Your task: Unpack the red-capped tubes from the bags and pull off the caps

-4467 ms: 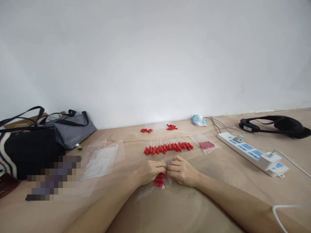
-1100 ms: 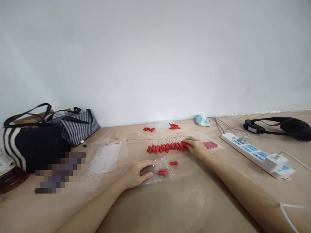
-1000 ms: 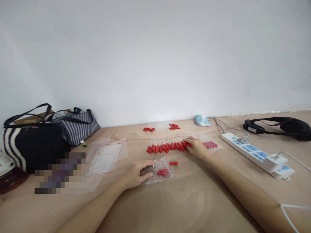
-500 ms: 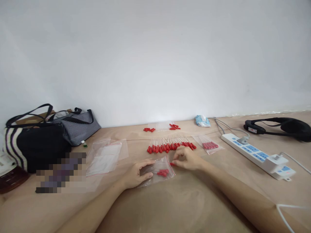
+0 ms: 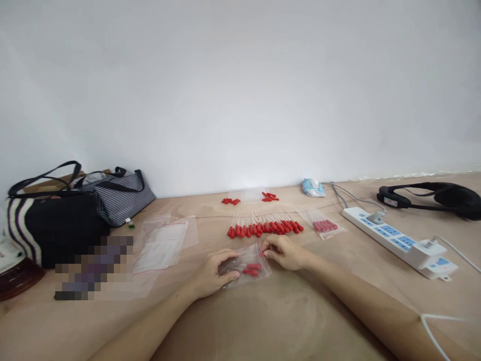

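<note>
My left hand (image 5: 216, 273) grips the left end of a clear zip bag (image 5: 235, 260) between thumb and fingers. Inside the bag lie a few red rubber bulbs (image 5: 251, 271). At the bag's right, red-striped mouth, my right hand (image 5: 283, 252) pinches a red bulb (image 5: 261, 253) that is partly hidden by the fingers and the plastic. Just beyond both hands, a row of droppers (image 5: 259, 229) with red bulbs and thin pale stems lies side by side, bulbs toward me. Right of the row rests another zip bag (image 5: 340, 231) with several red bulbs in it.
Flat zip bags (image 5: 161, 248) lie at left, near black (image 5: 71, 225) and striped (image 5: 122, 198) bags. At the back are clear tubes (image 5: 251, 196) between loose red bulbs (image 5: 270, 196), and a blue packet (image 5: 313, 187). A power strip (image 5: 391, 238) and black headset (image 5: 428, 198) occupy the right.
My right hand has moved slightly left and the bulb it pinches is now at the bag's mouth. My left hand keeps hold of the bag.
</note>
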### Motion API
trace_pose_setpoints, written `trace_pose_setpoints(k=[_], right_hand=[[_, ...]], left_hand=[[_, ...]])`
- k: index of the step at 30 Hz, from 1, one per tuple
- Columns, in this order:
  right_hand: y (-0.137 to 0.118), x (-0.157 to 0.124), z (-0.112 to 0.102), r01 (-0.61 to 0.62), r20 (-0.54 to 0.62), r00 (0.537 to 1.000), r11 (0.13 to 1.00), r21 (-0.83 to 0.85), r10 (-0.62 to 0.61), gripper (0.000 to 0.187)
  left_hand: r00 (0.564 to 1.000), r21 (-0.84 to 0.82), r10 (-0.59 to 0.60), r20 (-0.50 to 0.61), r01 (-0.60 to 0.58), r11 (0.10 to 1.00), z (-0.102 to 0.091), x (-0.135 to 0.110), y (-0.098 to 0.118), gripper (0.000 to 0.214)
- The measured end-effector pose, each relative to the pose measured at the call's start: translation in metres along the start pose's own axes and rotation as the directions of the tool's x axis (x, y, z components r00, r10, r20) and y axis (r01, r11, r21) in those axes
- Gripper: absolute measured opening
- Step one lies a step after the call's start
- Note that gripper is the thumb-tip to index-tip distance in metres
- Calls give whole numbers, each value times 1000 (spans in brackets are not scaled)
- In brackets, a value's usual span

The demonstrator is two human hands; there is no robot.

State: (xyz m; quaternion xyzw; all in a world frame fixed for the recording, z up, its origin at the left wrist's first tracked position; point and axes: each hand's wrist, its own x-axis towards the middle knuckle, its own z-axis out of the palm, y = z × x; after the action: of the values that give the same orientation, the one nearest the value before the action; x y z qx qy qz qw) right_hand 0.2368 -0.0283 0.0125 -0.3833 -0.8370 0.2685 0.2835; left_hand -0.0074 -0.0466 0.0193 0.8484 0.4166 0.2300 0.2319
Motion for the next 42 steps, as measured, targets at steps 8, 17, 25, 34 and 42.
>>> trace_pose_setpoints(k=[8, 17, 25, 34, 42], right_hand=[[-11, 7, 16, 99, 65, 992, 987, 125, -108, 8], [-13, 4, 22, 167, 71, 983, 986, 29, -168, 28], [-19, -1, 23, 115, -38, 993, 992, 54, -113, 19], [-14, 0, 25, 43, -57, 998, 971, 237, -31, 11], [13, -2, -37, -379, 152, 922, 751, 540, 356, 34]], left_hand=[[1000, -12, -2, 4, 2, 1000, 1, -1, -3, 39], [1000, 33, 6, 7, -6, 999, 2, -1, -3, 35], [1000, 13, -5, -10, 5, 1000, 2, -1, -3, 37], [997, -7, -44, 66, 44, 999, -3, -1, -6, 41], [951, -136, -132, 281, 176, 975, -27, 4, -25, 52]])
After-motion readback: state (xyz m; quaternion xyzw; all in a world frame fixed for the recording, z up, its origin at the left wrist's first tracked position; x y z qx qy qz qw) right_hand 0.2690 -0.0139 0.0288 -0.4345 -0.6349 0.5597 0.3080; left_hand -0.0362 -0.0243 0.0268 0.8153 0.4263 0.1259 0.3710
